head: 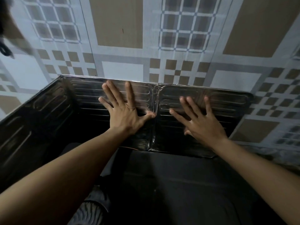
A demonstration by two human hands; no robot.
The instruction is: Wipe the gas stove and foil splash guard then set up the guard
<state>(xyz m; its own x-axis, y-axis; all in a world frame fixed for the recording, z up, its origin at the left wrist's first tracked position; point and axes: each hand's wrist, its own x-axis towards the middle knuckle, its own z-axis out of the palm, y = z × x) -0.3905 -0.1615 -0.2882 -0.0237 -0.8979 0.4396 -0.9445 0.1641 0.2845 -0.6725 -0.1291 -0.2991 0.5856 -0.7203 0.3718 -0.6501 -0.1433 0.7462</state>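
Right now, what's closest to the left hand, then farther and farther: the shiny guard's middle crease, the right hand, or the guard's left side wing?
1. Middle crease: touching the left hand's thumb.
2. Right hand: across the crease.
3. Left side wing: far left.

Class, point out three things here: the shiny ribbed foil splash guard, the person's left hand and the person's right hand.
shiny ribbed foil splash guard (227,101): head view, bare right back panel.
left hand (125,116): head view, back of hand.
right hand (203,125): head view, back of hand.
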